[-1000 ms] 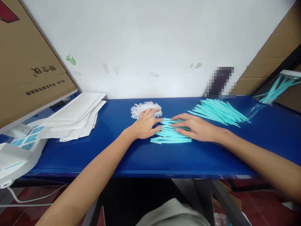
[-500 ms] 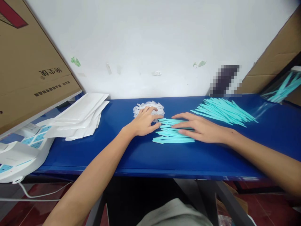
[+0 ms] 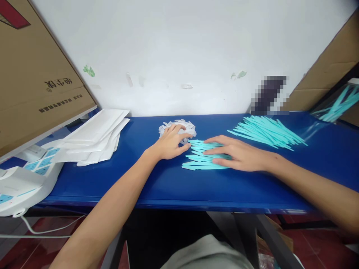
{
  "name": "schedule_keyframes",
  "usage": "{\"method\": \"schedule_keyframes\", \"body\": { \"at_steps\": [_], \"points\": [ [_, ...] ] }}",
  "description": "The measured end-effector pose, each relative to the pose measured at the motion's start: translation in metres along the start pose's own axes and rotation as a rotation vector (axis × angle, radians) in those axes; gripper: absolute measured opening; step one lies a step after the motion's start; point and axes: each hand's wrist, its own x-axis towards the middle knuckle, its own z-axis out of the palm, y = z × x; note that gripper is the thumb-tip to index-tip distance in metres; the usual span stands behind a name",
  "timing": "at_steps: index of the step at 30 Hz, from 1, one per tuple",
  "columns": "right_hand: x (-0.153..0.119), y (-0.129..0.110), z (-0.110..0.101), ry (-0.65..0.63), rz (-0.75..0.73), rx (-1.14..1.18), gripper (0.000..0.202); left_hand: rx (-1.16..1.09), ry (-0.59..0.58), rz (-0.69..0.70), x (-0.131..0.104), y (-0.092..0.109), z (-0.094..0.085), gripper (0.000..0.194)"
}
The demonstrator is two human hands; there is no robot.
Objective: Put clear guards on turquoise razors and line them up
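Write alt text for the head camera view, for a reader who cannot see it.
Two bare hands rest on a small stack of teal plastic strips on a blue table: the left hand at its left end beside a pile of small white pieces, the right hand flat on top. A larger teal pile lies right, white sleeves left.

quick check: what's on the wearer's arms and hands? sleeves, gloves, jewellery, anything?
Both forearms are bare as far as the frame shows: no sleeves in view. Left hand and right hand are ungloved, with no rings, watch, bands or markings visible. Slender fingers, short nails.
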Motion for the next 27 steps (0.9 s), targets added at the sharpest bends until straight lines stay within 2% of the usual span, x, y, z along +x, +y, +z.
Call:
{"method": "schedule_keyframes", "body": {
  "at_steps": [11, 19, 27],
  "points": [
    [-0.0029, -0.0066, 0.0003, 0.02, -0.104, 0.013, 0.041, -0.018, -0.035, -0.042, 0.0003, 0.003, -0.004, 0.051],
    [-0.0021, -0.0047, 0.0022, 0.112, -0.07, 0.028, 0.037, -0.025, -0.031, -0.042, 0.0, 0.0007, -0.0019, 0.056],
    [-0.0015, -0.0036, 0.0031, 0.062, -0.022, 0.024, 0.047, 0.023, -0.038, -0.071, 0.0004, -0.0064, -0.0005, 0.058]
  ]
}}
